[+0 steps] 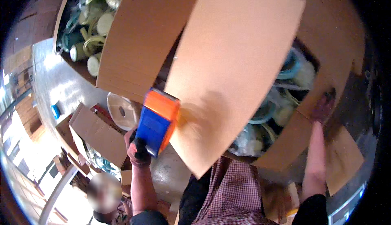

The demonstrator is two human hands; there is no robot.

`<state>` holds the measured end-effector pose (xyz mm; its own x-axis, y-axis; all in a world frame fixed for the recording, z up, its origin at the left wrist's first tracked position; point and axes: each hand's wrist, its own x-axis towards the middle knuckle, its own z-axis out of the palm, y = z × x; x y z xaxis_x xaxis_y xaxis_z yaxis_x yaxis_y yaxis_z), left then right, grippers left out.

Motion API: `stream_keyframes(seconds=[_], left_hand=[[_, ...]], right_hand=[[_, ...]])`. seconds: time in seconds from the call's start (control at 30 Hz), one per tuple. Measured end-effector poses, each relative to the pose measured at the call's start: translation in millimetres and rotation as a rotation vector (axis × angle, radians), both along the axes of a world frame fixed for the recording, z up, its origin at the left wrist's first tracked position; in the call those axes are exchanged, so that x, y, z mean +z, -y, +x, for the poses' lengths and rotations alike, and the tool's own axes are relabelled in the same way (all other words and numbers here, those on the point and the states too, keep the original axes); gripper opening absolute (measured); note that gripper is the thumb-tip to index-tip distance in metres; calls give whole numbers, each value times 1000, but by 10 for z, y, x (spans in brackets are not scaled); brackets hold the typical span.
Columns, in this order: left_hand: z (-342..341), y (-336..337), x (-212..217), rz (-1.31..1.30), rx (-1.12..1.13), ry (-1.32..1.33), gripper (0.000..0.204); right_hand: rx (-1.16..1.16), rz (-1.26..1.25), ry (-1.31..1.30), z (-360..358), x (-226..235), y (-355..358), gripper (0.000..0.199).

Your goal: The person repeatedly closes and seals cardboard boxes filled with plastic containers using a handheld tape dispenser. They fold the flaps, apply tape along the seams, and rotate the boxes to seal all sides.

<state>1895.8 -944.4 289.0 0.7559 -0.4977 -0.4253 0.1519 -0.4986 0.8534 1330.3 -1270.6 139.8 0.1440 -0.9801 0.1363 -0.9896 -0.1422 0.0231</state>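
My left hand (pixel 138 149), in a dark and reddish glove, is closed round a boxy blue-and-orange handheld tool (pixel 154 129) whose exact kind I cannot make out. The tool is beside the near left edge of a raised cardboard flap (pixel 232 58). That flap stands over a large open cardboard box. Inside the box, plastic-wrapped pale green and teal items (pixel 264 111) show partly. My right hand (pixel 324 105), also gloved, lies against the box's right-hand flap (pixel 285 143) with fingers stretched out; their tips look dark and unclear.
Another open box at the far left holds several pale green and teal mugs or containers (pixel 93 42); its brown flap (pixel 142 42) leans toward me. A round translucent item (pixel 122 111) and smaller open cartons (pixel 99 131) are at left. Another person (pixel 106 196) is at lower left.
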Motion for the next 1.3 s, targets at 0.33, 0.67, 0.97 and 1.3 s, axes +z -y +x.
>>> stream_keyframes(seconds=[0.33, 0.67, 0.97, 1.3], left_hand=[[-1268, 796, -774, -196, 36, -126, 41], [-1239, 838, -970, -298, 100, -12, 44], [-1360, 945, -807, -254, 108, -107, 50], [-1232, 777, -988, -240, 54, -199, 50]], right_hand=[[-81, -106, 268, 796, 272, -78, 38], [-99, 449, 1569, 1661, 1153, -979, 19], [-98, 216, 839, 1806, 1424, -1865, 22], [-644, -67, 1116, 702, 1400, -1241, 47]])
